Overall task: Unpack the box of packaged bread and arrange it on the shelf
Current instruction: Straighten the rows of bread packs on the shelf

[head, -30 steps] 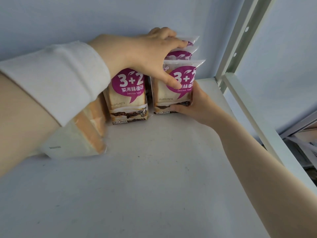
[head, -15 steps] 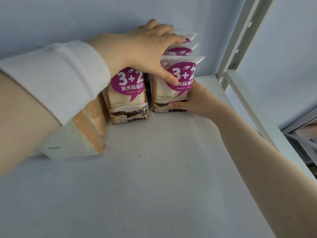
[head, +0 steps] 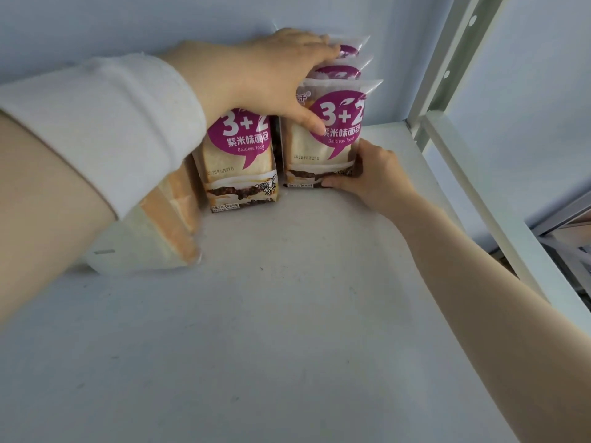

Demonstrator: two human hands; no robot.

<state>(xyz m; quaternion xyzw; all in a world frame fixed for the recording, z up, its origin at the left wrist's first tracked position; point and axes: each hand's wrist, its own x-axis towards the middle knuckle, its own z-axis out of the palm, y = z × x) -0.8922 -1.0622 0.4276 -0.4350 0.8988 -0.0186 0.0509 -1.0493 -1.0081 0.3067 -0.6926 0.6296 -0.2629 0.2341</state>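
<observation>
Change: my left hand [head: 265, 75] sits farther back on toast packs [head: 342, 71].
Grip: it squeezes them; my right hand [head: 371, 177] holds the front pack [head: 323, 151].
Meaning: row looks tidy.

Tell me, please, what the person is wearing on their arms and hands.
A white fabric sleeve covers the left wrist; the left hand is bare. The right arm and right hand are bare: no sleeve, glove, watch or ring shows.

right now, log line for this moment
left grip: tops of clear purple-label bread packs | right grip: front pack base | white shelf: packs upright
</observation>
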